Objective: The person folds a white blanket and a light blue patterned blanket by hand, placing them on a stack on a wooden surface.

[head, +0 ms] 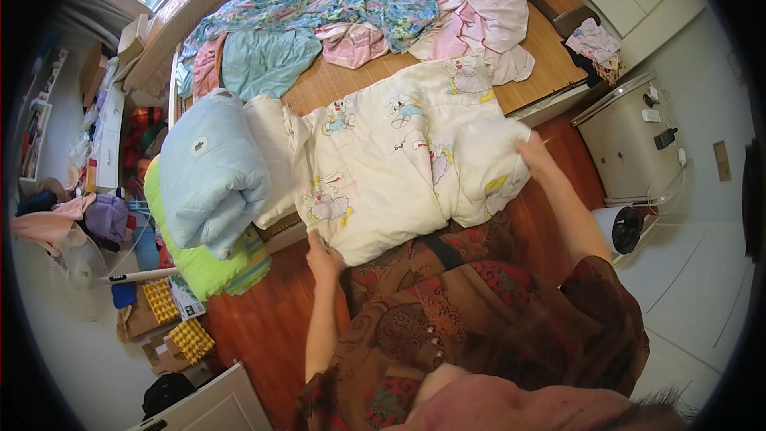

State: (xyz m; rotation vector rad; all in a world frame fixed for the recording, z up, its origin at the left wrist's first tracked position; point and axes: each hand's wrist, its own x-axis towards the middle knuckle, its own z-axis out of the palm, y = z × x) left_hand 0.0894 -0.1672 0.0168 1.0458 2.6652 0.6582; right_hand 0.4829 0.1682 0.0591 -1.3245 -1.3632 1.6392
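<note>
A white quilt with cartoon animal prints (383,161) lies over the near edge of the bed, its near side raised towards me. My left hand (325,256) grips its near left corner, the fingers partly hidden by the cloth. At the near right edge, my right hand (534,152) is closed on the same quilt. Directly left of it rests a folded light blue quilt (212,173), on top of a bright green padded piece (197,275). A white folded cloth (272,155) shows between the blue quilt and the printed one.
Across the bed mat (359,81) lie a blue floral cloth (311,6), a teal cloth (263,63) and pink bedding (479,18). A beige cabinet (628,143) stands at right beside a white cylindrical item (613,230). Left are a fan (84,275), cardboard and yellow foam pieces (191,341).
</note>
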